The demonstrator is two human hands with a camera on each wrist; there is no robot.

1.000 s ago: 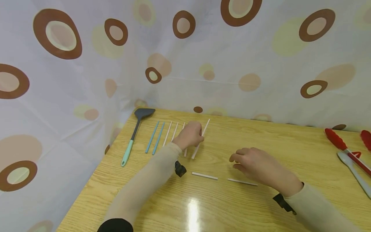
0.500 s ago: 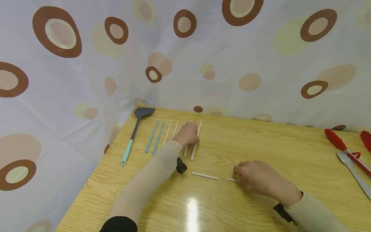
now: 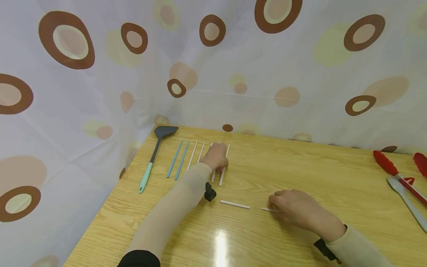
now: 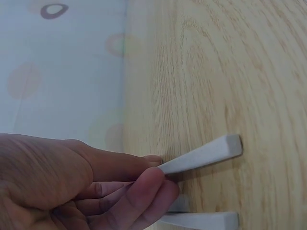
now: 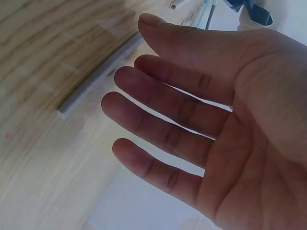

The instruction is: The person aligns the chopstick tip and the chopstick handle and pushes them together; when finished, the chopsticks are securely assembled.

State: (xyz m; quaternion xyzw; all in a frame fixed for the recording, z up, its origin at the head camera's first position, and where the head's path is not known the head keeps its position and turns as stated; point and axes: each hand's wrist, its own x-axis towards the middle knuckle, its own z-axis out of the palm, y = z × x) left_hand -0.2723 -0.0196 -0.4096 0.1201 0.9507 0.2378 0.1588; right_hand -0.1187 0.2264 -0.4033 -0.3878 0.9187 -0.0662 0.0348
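Observation:
My left hand (image 3: pixel 215 157) pinches a white chopstick (image 4: pixel 206 155) between thumb and fingers, at the right end of a row. A second white chopstick (image 4: pixel 204 220) lies beside it, partly hidden by the fingers. My right hand (image 3: pixel 297 207) is over another white chopstick (image 3: pixel 269 210), covering its right part in the head view. The right wrist view has the fingers (image 5: pixel 158 100) extended and slightly apart, with this chopstick (image 5: pixel 96 84) on the table beyond them; no grip on it shows. One more white chopstick (image 3: pixel 235 204) lies crosswise between the two hands.
Two blue chopsticks (image 3: pixel 178 160) and two more white chopsticks (image 3: pixel 192 155) lie left of my left hand. A turner (image 3: pixel 151 161) with a mint handle lies at the table's left edge. At the right are red-tipped tongs (image 3: pixel 397 172) and a grey spoon (image 3: pixel 405 198). Patterned cloth (image 3: pixel 253 74) hangs behind.
The chopstick in my left hand has moved left, nearer the row, and stands more parallel to it. My right hand has come down over the right-hand crosswise chopstick.

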